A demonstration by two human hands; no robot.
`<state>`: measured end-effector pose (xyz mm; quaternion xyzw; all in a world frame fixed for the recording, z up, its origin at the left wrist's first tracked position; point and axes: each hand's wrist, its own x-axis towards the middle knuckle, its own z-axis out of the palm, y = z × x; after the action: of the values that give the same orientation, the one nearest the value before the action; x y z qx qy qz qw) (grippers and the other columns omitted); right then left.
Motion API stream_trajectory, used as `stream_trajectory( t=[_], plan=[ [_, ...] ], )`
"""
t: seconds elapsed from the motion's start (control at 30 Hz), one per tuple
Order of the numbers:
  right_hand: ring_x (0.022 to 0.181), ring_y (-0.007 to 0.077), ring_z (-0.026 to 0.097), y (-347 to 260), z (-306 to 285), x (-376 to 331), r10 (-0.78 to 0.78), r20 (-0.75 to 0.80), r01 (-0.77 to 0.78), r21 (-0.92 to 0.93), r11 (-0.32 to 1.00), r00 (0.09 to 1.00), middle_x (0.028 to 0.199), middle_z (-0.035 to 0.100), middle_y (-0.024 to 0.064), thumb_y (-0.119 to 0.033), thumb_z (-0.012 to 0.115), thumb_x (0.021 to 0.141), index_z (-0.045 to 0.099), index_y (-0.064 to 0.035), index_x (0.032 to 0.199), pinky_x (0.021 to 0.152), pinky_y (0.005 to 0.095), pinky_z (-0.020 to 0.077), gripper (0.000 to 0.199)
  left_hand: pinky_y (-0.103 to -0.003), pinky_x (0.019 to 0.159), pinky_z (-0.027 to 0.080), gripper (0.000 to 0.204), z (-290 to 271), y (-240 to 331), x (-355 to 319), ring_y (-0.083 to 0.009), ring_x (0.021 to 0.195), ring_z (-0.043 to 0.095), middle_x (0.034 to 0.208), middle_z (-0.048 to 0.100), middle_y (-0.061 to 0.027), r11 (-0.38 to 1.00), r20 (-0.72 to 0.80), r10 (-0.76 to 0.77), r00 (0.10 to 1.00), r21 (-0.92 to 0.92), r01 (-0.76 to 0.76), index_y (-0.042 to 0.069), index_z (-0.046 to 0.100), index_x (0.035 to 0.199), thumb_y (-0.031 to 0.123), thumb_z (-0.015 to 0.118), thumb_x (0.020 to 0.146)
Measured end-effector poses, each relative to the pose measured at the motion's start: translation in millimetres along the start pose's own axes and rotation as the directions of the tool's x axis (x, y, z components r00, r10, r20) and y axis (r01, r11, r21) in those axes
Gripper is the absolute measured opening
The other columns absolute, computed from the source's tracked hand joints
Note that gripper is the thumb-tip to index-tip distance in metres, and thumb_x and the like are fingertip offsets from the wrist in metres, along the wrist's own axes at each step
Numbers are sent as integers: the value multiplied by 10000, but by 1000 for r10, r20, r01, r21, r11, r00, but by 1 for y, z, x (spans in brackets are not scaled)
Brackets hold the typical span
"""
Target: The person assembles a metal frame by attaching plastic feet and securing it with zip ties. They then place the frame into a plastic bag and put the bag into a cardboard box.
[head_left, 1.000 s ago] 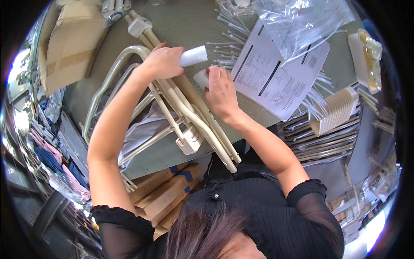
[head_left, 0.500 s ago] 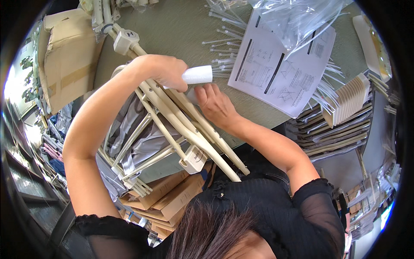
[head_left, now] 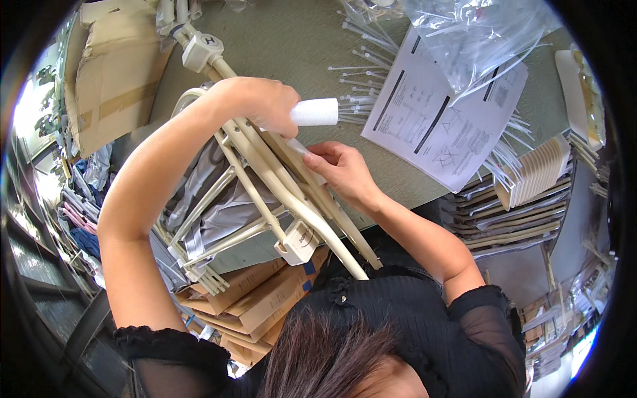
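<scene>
Bag (head_left: 488,50) of clear plastic holds white ties (head_left: 446,33). The left hand (head_left: 271,107) grips a white roll (head_left: 317,112); the right hand (head_left: 346,172) touches a pale strip (head_left: 296,148), its grip unclear.

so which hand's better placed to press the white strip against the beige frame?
The right hand, probably: its fingers appear to touch the white strip by the beige frame; the left hand is busy gripping the white roll.
</scene>
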<state>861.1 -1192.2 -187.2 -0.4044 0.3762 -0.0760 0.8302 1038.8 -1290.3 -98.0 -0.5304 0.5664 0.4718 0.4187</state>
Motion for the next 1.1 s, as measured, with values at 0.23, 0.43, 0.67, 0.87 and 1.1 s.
stream_trajectory(
  t=[0.23, 0.43, 0.67, 0.87, 1.1],
  plan=[
    [1201, 454, 404, 17, 26, -24, -426, 30, 351, -621, 701, 904, 1368, 365, 270, -219, 508, 880, 256, 72, 1364, 1004, 481, 341, 618, -383, 760, 506, 462, 21, -6, 27, -326, 827, 643, 881, 663, -193, 1000, -70, 12, 998, 30, -9, -4, 612, 1054, 250, 637, 669],
    [1182, 374, 376, -9, 5, -24, -463, 15, 340, -699, 629, 886, 1319, 388, 227, -200, 530, 880, 358, 27, 1346, 1028, 456, 296, 546, -345, 796, 488, 656, 47, -2, -27, -272, 989, 566, 1059, 572, -192, 765, -695, -183, 696, -545, -343, -69, 473, 1201, 367, 691, 761],
    [1002, 180, 550, -69, 28, -43, -402, 22, 402, -12, 916, 916, 1141, 507, 110, -212, 605, 893, 545, 9, 1220, 871, 304, 465, 399, -319, 874, 449, 562, 160, 66, -61, -170, 1038, 529, 1168, 525, -104, -257, -649, -433, 626, -576, -776, 30, 368, 1309, 476, 370, 967],
    [941, 132, 559, -32, 33, -82, -9, 329, -63, 207, 976, 944, 1072, 562, 76, -153, 589, 900, 480, -3, 1190, 838, 296, 467, 344, -297, 850, 466, 501, 222, 100, -76, -139, 979, 562, 1053, 573, -47, -564, -456, -560, 691, -401, -722, 65, 442, 1200, 158, 730, 802],
    [821, 138, 542, -37, 43, -47, -196, 57, 203, -389, 899, 979, 921, 539, 57, -124, 682, 810, 436, -41, 1004, 704, 298, 454, 324, -234, 723, 472, 326, 239, 70, -58, -104, 816, 569, 930, 585, -57, -181, -425, -769, 477, -570, -801, 5, 481, 1020, 164, 696, 834]
  ],
)
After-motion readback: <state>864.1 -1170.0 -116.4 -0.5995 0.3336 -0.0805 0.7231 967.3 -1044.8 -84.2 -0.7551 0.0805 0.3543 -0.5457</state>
